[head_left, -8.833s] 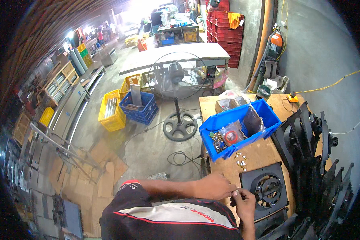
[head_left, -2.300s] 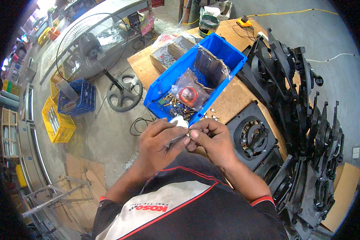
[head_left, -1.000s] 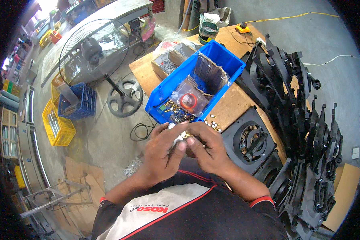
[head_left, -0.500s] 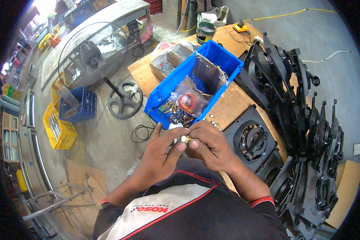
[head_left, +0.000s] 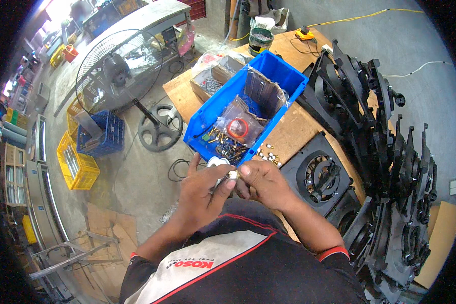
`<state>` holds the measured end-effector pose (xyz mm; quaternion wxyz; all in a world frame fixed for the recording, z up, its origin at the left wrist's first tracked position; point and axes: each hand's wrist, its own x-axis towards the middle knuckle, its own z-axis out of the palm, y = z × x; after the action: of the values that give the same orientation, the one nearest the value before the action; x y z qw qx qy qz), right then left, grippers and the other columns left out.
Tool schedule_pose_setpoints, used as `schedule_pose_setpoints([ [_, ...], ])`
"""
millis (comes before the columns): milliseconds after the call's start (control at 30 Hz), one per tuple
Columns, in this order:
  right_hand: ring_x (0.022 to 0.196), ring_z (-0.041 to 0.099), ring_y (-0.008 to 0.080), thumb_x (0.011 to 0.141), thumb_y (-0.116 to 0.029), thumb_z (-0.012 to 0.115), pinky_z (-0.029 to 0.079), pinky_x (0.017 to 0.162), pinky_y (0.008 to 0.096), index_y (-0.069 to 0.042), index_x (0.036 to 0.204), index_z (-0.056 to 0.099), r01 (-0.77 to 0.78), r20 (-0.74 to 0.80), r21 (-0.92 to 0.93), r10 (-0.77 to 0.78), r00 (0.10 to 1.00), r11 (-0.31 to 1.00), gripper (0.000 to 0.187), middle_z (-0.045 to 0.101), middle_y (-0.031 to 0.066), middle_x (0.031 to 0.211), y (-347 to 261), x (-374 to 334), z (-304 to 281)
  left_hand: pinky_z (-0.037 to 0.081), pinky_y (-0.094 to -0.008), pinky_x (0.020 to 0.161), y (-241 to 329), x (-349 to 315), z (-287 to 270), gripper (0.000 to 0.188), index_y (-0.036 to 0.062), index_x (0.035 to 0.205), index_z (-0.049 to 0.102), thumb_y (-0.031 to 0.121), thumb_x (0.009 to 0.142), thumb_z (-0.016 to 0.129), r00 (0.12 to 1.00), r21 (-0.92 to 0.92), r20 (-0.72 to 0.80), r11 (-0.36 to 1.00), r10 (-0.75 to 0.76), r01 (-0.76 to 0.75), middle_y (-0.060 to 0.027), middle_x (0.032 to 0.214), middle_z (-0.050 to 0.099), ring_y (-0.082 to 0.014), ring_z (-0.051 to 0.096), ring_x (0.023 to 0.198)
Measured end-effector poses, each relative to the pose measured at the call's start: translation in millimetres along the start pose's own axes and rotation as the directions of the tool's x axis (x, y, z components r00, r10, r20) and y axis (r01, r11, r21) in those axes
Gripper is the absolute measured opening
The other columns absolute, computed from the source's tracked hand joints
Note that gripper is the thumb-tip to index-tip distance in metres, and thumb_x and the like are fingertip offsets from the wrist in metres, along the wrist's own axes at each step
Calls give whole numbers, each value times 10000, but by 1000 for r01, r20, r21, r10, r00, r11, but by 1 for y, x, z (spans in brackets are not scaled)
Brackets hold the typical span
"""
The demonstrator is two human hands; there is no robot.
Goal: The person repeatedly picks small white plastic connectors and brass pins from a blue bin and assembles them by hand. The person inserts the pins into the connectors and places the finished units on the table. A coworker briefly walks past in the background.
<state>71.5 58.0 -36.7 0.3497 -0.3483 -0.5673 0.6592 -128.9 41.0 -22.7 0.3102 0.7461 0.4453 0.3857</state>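
Right hand [head_left: 266, 182] has rolled over since half a second ago, thumb now uppermost; blue bin [head_left: 276, 126] hasn't shifted. Left hand [head_left: 203, 190] pinches a small white-and-brass fitting [head_left: 232, 175] between thumb and index, with a white roll [head_left: 217, 162] tucked in behind. Right thumb and fingers sit narrow at the fitting's right side; can't tell if they grip it. Fitting is in the air, just past the bin's near corner. Bin stands toward the left edge of the wooden bench [head_left: 296, 126], mixed brass and dark pieces in its near end, plus a clear bag with a red ring [head_left: 238, 129]. More loose fittings [head_left: 273, 158] lie beside the bin's near corner. Black fan panel [head_left: 295, 171] is flat on the bench, near the right edge; stacked black parts [head_left: 339, 96] line that edge. Green tub [head_left: 259, 46] stands at the far edge
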Motion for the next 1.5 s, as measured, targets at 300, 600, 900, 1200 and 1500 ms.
schedule_pose_setpoints([
  [300,758,629,348,848,-179,672,497,664,441,-58,994,632,375,-5,-783,-609,793,496,194,642,138,862,-11,3,8,309,-572,1094,-1,0,6,228,59,1093,660,223,940,620,998,-133,-49,991,-37,30,-117,859,698,-292,690,751],
  [600,649,588,337,945,-193,588,456,578,404,-31,924,631,378,-220,-683,-670,709,625,170,604,143,767,-16,7,17,313,-542,1110,1,13,22,236,26,1083,657,202,955,566,997,-198,-45,978,-70,60,-130,834,703,-326,694,801],
  [900,614,552,217,1035,-281,481,424,566,355,-4,880,581,154,-294,-260,-230,928,953,332,554,110,711,-20,-3,15,302,-559,1112,-9,19,17,198,77,1027,681,242,936,620,986,-102,-166,995,5,-22,-109,830,705,-303,697,795],
  [1200,641,573,214,1027,-260,496,438,587,349,-5,920,597,270,-306,-553,-494,814,788,294,567,103,716,-24,7,7,320,-590,1100,-7,11,6,213,66,947,686,274,921,649,992,-149,91,983,-91,104,-109,741,682,-341,692,778],
  [1500,507,414,94,1008,-398,530,317,462,254,-56,789,548,78,-360,162,-14,933,984,407,466,20,607,-21,4,22,268,-622,1112,-12,19,5,210,67,967,700,263,914,644,996,-81,61,995,-57,62,-123,790,695,-339,691,824],
])
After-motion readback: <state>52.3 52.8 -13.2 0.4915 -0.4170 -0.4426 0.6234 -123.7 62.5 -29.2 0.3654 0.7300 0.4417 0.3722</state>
